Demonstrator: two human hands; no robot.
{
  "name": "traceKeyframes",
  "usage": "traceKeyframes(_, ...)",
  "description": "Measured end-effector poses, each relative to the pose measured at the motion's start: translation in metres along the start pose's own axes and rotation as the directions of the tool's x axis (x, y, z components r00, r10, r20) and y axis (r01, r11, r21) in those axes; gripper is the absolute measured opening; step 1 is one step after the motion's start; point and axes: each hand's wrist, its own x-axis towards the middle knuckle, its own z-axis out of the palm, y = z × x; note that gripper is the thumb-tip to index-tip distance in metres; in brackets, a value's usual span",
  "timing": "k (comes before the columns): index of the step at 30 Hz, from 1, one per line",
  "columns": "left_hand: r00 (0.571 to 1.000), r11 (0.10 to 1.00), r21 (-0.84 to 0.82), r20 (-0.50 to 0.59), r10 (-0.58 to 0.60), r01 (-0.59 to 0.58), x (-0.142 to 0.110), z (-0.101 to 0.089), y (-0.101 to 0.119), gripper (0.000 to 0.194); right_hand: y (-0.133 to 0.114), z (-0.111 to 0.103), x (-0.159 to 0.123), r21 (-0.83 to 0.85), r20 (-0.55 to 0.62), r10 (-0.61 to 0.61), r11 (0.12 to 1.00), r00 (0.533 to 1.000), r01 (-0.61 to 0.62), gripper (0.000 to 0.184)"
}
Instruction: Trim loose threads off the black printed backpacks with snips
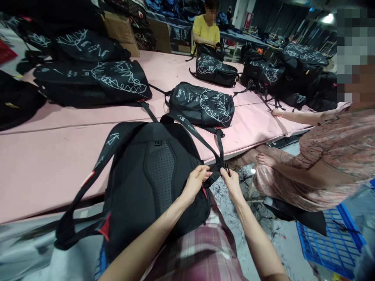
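A black backpack (pixel 131 171) lies with its padded back panel up, leaning from the table edge onto my lap. Its right shoulder strap (pixel 202 138) arches over toward my hands. My left hand (pixel 197 181) is closed with bent fingers on the lower webbing of that strap, close to the bag's side and a red tab (pixel 205 192). My right hand (pixel 231 180) pinches the strap where padding meets webbing. A thin dark pointed piece shows at its fingertips; I cannot tell what it is. The left shoulder strap (pixel 88 183) hangs loose in a loop.
Several black backpacks with white scribble prints, one nearby (pixel 202 103) and one at left (pixel 93 82), lie on the pink table (pixel 73 156). A co-worker in a patterned dress (pixel 336 156) sits at right; another in yellow (pixel 202 29) works opposite. A blue crate (pixel 331 238) stands on the littered floor.
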Motion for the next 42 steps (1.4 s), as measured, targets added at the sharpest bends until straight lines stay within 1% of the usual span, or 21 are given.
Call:
traceKeyframes(3, 0.999, 1.0, -0.02, 0.035, 0.016, -0.015, -0.009, -0.008, -0.003, 0.025, 0.003, 0.01, 0.006, 0.126, 0.083, 0.155, 0.978, 0.985, -0.164, 0.043)
traceKeyframes(4, 0.998, 0.998, 0.039, 0.034, 0.049, -0.05, -0.015, -0.015, -0.003, 0.024, 0.003, 0.011, 0.008, 0.129, 0.107, 0.173, 0.974, 0.979, -0.186, 0.043)
traceKeyframes(6, 0.988, 0.952, 0.267, 0.003, 0.155, -0.15, -0.033, -0.038, -0.002, 0.021, 0.001, 0.012, 0.01, 0.159, 0.15, 0.207, 0.96, 0.967, -0.231, 0.044)
traceKeyframes(8, 0.942, 0.793, 0.569, -0.089, 0.323, -0.218, -0.055, -0.077, 0.003, 0.02, -0.002, 0.01, 0.009, 0.198, 0.166, 0.244, 0.941, 0.956, -0.274, 0.044)
traceKeyframes(9, 0.896, 0.681, 0.706, -0.154, 0.417, -0.196, -0.067, -0.101, 0.006, 0.021, -0.003, 0.009, 0.008, 0.214, 0.164, 0.263, 0.931, 0.951, -0.295, 0.044)
traceKeyframes(11, 0.758, 0.484, 0.875, -0.311, 0.574, -0.008, -0.093, -0.155, 0.013, 0.027, -0.003, 0.005, 0.007, 0.226, 0.144, 0.293, 0.92, 0.945, -0.319, 0.045)
traceKeyframes(12, 0.683, 0.436, 0.891, -0.398, 0.612, 0.128, -0.107, -0.182, 0.015, 0.032, -0.001, 0.004, 0.008, 0.225, 0.133, 0.294, 0.921, 0.947, -0.318, 0.045)
traceKeyframes(13, 0.623, 0.431, 0.864, -0.492, 0.608, 0.261, -0.121, -0.207, 0.017, 0.038, 0.001, 0.004, 0.01, 0.224, 0.119, 0.29, 0.924, 0.95, -0.31, 0.044)
traceKeyframes(14, 0.584, 0.464, 0.807, -0.587, 0.561, 0.365, -0.133, -0.229, 0.017, 0.043, 0.004, 0.004, 0.012, 0.227, 0.1, 0.289, 0.925, 0.952, -0.304, 0.043)
traceKeyframes(15, 0.563, 0.523, 0.734, -0.674, 0.479, 0.434, -0.144, -0.246, 0.015, 0.047, 0.006, 0.005, 0.015, 0.228, 0.085, 0.287, 0.927, 0.954, -0.299, 0.043)
traceKeyframes(17, 0.578, 0.659, 0.582, -0.772, 0.264, 0.477, -0.159, -0.267, 0.007, 0.046, 0.01, 0.008, 0.02, 0.215, 0.084, 0.276, 0.933, 0.958, -0.288, 0.042)
traceKeyframes(19, 0.587, 0.808, 0.412, -0.803, 0.104, 0.421, -0.162, -0.27, -0.003, 0.037, 0.011, 0.011, 0.021, 0.189, 0.102, 0.247, 0.946, 0.964, -0.262, 0.04)
traceKeyframes(21, 0.566, 0.915, 0.247, -0.824, 0.026, 0.318, -0.158, -0.265, -0.009, 0.025, 0.01, 0.013, 0.021, 0.172, 0.104, 0.219, 0.957, 0.97, -0.234, 0.039)
traceKeyframes(24, 0.547, 0.984, 0.083, -0.837, -0.019, 0.161, -0.144, -0.255, -0.001, 0.019, 0.007, 0.014, 0.018, 0.173, 0.089, 0.205, 0.961, 0.975, -0.218, 0.037)
traceKeyframes(26, 0.566, 0.998, 0.03, -0.824, -0.005, 0.053, -0.135, -0.251, 0.016, 0.022, 0.008, 0.013, 0.016, 0.169, 0.088, 0.194, 0.964, 0.977, -0.207, 0.035)
traceKeyframes(29, 0.675, 0.976, -0.15, -0.738, -0.004, -0.159, -0.126, -0.245, 0.043, 0.023, 0.01, 0.011, 0.013, 0.158, 0.091, 0.156, 0.973, 0.984, -0.169, 0.037)
traceKeyframes(31, 0.746, 0.933, -0.279, -0.666, -0.017, -0.228, -0.121, -0.24, 0.053, 0.023, 0.012, 0.009, 0.011, 0.14, 0.092, 0.124, 0.981, 0.988, -0.136, 0.04)
traceKeyframes(32, 0.766, 0.912, -0.332, -0.642, -0.03, -0.242, -0.12, -0.238, 0.054, 0.022, 0.012, 0.009, 0.01, 0.129, 0.089, 0.109, 0.984, 0.99, -0.12, 0.041)
traceKeyframes(37, 0.782, 0.79, -0.564, -0.595, -0.187, -0.241, -0.116, -0.24, 0.045, 0.02, 0.011, 0.007, 0.007, 0.067, 0.007, 0.069, 0.995, 0.998, -0.07, 0.044)
traceKeyframes(39, 0.767, 0.785, -0.584, -0.595, -0.24, -0.207, -0.114, -0.245, 0.041, 0.022, 0.01, 0.007, 0.007, 0.06, -0.014, 0.058, 0.997, 0.998, -0.057, 0.046)
traceKeyframes(42, 0.741, 0.822, -0.539, -0.625, -0.246, -0.182, -0.107, -0.252, 0.036, 0.022, 0.008, 0.009, 0.007, 0.057, -0.025, 0.06, 0.997, 0.998, -0.058, 0.048)
